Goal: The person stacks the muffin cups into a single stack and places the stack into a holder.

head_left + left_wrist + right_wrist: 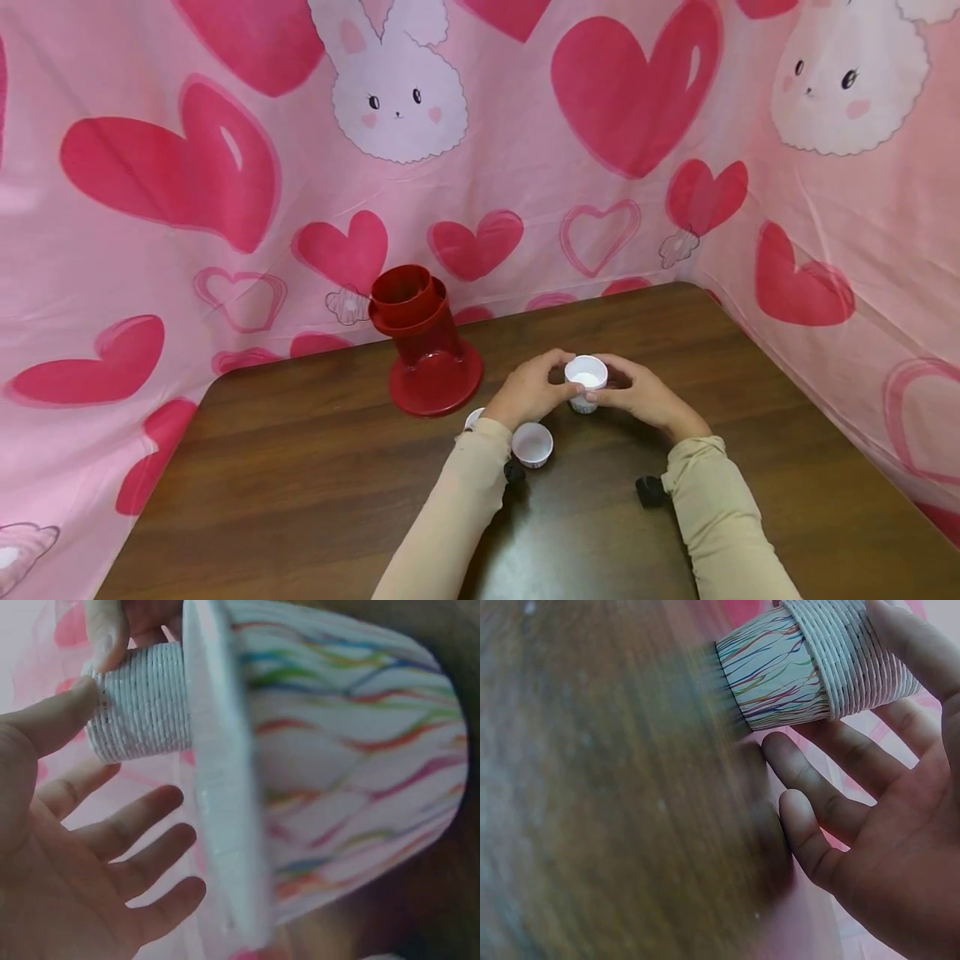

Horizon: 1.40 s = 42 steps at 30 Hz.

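A stack of nested white paper baking cups [587, 372] stands upright on the table between both hands. Rolled rims make up most of its side, and thin coloured wavy lines mark the lowest cup [776, 671]. My left hand [527, 392] holds the stack from the left between thumb and index finger, its other fingers spread. From the right, my right hand [642, 398] grips it with thumb and fingers around the rims. A single paper cup [532, 445] sits mouth up beside the left wrist and looms large in the left wrist view. Another cup [473, 418] is mostly hidden behind that wrist.
At the back of the brown wooden table [315, 492] stands a red plastic holder [431, 358] with a round base and tubular top openings. Pink cloth [510, 125] with hearts and rabbits hangs behind the table and along its right side.
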Tool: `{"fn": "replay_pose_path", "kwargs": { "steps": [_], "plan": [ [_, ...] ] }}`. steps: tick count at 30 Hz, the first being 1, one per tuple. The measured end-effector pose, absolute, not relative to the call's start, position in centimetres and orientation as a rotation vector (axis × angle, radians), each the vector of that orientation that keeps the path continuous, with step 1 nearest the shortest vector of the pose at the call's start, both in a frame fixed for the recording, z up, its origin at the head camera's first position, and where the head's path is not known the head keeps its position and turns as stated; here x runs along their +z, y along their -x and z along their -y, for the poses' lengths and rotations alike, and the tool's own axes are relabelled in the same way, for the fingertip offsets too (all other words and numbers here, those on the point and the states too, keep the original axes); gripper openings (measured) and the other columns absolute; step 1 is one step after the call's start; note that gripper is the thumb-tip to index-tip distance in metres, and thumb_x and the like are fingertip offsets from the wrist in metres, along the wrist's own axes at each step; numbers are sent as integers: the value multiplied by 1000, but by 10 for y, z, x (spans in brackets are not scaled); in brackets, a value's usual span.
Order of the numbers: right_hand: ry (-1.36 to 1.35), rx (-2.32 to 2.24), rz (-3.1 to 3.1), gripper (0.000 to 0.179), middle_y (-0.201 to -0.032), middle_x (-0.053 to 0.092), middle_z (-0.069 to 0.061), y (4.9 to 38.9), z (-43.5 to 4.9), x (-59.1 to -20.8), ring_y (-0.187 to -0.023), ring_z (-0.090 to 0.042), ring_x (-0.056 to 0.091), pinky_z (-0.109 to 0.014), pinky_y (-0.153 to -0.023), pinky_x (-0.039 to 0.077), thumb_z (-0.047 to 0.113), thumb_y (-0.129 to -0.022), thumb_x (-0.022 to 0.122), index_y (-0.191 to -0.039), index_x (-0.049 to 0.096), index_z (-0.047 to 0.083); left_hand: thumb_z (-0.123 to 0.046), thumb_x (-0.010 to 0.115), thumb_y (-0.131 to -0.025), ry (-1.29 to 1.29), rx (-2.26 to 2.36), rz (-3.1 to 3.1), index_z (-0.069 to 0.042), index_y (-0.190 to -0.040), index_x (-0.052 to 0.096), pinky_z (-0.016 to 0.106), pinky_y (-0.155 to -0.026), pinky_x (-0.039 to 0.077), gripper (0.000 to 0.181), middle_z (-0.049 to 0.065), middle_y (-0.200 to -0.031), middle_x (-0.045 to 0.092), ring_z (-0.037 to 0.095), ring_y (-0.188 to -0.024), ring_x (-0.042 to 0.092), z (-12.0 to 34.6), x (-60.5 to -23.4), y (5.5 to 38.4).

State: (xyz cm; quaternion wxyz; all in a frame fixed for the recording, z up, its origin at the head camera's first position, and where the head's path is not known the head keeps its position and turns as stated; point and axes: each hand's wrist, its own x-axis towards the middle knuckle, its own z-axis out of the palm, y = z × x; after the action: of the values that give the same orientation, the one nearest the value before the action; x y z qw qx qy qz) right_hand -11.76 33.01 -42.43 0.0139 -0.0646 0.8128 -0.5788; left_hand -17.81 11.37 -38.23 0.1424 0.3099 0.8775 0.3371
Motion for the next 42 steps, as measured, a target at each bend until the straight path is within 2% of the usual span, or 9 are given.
{"fn": "replay_pose_path", "kwargs": {
  "steps": [5, 11, 17, 23, 27, 32, 35, 42],
  "plan": [
    [222, -1788, -2557, 56, -122, 62, -17, 117, -328, -430, -110, -31, 55, -36, -92, 49, 13, -89, 79, -139, 55, 2, -41, 66, -97, -1045, 740, -2599, -23, -152, 48, 55, -110, 32, 60, 3, -146, 53, 26, -135, 46, -101, -380, 177],
    [233, -1803, -2548, 58, -121, 64, -18, 121, -322, -428, -112, -30, 57, -35, -93, 48, 12, -88, 79, -140, 54, 0, -34, 69, -95, -972, 753, -2562, -22, -156, 41, 55, -115, 24, 68, 3, -155, 44, 27, -143, 36, -56, -372, 171],
    [163, -1804, -2543, 61, -123, 63, -18, 121, -328, -419, -114, -29, 56, -32, -93, 48, 13, -88, 80, -141, 53, 1, -32, 77, -87, -886, 797, -2513, -17, -156, 40, 58, -113, 29, 79, 9, -153, 45, 32, -141, 37, -8, -373, 171],
    [121, -1746, -2574, 63, -126, 62, -19, 116, -337, -413, -116, -30, 54, -36, -95, 46, 17, -89, 79, -143, 52, 1, -32, 83, -84, -856, 795, -2471, -13, -156, 39, 50, -113, 34, 86, 8, -154, 43, 28, -142, 38, 14, -385, 175],
    [110, -1729, -2595, 62, -126, 62, -19, 114, -340, -414, -117, -30, 54, -35, -96, 45, 16, -90, 79, -143, 52, 1, -29, 82, -85, -911, 794, -2453, -9, -152, 43, 48, -113, 34, 81, 10, -151, 47, 27, -139, 42, 12, -392, 176],
    [113, -1742, -2583, 62, -127, 62, -19, 115, -338, -418, -118, -28, 53, -31, -95, 44, 16, -89, 79, -143, 52, 1, -27, 82, -86, -930, 803, -2454, -5, -143, 54, 47, -104, 43, 67, 10, -135, 59, 26, -121, 55, 9, -395, 175],
    [116, -1758, -2566, 63, -128, 61, -19, 117, -336, -420, -118, -27, 53, -29, -95, 44, 16, -89, 79, -144, 51, 1, -27, 81, -86, -920, 817, -2472, -5, -139, 57, 45, -99, 47, 62, 9, -129, 62, 24, -112, 58, 11, -397, 175],
    [120, -1774, -2548, 62, -127, 62, -19, 122, -330, -424, -117, -27, 54, -27, -94, 45, 16, -89, 80, -143, 53, 2, -26, 84, -84, -908, 801, -2481, -6, -142, 55, 44, -104, 44, 68, 8, -134, 60, 24, -119, 56, 20, -401, 177]
  ]
}}
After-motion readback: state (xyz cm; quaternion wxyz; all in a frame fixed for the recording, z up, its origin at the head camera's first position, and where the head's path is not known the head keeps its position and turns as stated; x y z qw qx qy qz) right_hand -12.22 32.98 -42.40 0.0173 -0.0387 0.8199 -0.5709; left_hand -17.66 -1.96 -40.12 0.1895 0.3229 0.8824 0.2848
